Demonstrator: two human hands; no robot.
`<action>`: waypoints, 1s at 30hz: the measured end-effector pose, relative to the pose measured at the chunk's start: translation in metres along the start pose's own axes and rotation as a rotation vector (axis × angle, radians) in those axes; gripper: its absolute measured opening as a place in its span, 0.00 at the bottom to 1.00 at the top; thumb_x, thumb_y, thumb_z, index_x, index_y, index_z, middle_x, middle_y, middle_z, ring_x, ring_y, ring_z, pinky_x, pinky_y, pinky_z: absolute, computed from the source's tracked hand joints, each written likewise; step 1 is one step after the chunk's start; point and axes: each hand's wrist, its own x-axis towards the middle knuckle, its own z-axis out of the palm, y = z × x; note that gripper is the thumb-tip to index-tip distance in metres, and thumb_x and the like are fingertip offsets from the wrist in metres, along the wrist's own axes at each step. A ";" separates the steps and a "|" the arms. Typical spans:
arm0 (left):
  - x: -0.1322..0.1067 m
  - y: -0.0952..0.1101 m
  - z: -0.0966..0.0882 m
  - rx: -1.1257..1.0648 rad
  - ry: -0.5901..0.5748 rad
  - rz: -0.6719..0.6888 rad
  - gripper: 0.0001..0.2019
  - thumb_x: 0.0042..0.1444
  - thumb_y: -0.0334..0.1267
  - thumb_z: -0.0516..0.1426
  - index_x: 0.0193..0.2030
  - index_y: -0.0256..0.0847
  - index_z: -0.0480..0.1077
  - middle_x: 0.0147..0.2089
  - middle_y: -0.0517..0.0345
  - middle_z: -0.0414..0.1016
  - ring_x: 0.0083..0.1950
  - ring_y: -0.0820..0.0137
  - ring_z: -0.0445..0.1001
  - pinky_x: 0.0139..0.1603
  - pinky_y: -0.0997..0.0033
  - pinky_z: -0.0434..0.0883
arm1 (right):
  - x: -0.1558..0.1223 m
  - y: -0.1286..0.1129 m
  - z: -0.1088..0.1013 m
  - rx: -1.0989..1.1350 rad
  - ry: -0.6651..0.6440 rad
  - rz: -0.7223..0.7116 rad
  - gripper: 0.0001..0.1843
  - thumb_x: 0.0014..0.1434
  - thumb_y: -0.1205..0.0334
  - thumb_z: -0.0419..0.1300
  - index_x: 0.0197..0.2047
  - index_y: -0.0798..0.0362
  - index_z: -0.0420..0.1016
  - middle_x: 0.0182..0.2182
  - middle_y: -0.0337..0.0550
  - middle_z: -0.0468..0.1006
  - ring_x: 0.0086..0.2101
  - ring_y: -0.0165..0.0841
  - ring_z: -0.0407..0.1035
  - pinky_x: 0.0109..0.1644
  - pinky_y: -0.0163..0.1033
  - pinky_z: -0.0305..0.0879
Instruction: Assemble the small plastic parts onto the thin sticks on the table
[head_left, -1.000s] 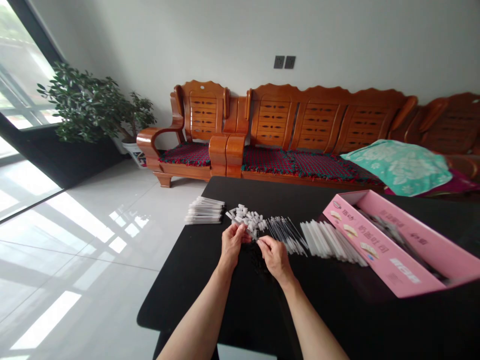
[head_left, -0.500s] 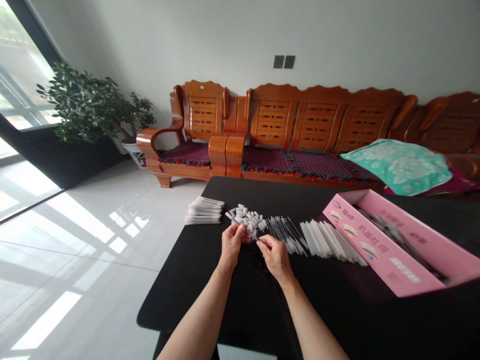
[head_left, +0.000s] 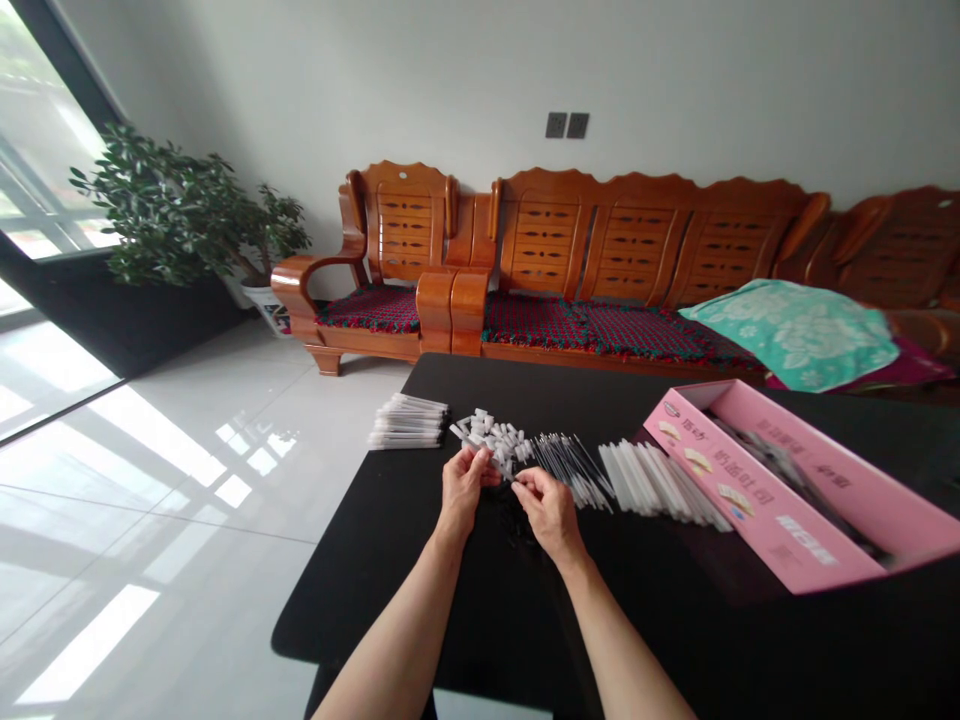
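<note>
White plastic pieces (head_left: pixel 495 438) lie heaped on a black tabletop (head_left: pixel 465 385), just beyond both hands. The left hand (head_left: pixel 465 490) stands on its edge, forearm angled in, fingers curled with the thumb pressed against them; whatever they hold is too small to tell. The right hand (head_left: pixel 551 515) comes in close beside it, thumb and forefinger pinching something thin at the heap's edge. Thin clear rods (head_left: pixel 570 470) lie just right of the heap, then white sticks (head_left: pixel 660 487) and a pink box (head_left: pixel 757 490); a bundled stack of tubes (head_left: pixel 409 421) lies left.

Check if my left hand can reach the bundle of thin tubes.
Probably yes: the left hand sits close to the bundle of thin tubes, with only bare black tabletop between them.
</note>
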 end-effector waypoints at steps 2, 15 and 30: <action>0.000 0.000 0.000 -0.006 0.007 0.002 0.22 0.45 0.53 0.68 0.33 0.33 0.74 0.25 0.58 0.75 0.23 0.73 0.74 0.26 0.75 0.74 | 0.000 0.000 0.000 -0.003 -0.013 0.016 0.13 0.62 0.52 0.59 0.39 0.54 0.77 0.23 0.39 0.75 0.23 0.30 0.67 0.27 0.32 0.60; -0.002 0.004 0.000 0.000 -0.001 0.004 0.21 0.46 0.53 0.68 0.32 0.34 0.74 0.26 0.58 0.75 0.23 0.73 0.73 0.26 0.75 0.74 | 0.000 -0.001 0.000 -0.099 0.008 -0.015 0.14 0.62 0.53 0.58 0.39 0.54 0.79 0.25 0.43 0.79 0.25 0.32 0.71 0.30 0.33 0.62; -0.001 0.004 0.000 -0.012 0.021 -0.004 0.22 0.44 0.53 0.69 0.32 0.34 0.73 0.25 0.58 0.75 0.23 0.74 0.74 0.26 0.75 0.73 | -0.001 -0.001 0.000 -0.172 -0.001 -0.041 0.16 0.65 0.53 0.55 0.41 0.53 0.80 0.26 0.43 0.80 0.26 0.34 0.73 0.31 0.34 0.62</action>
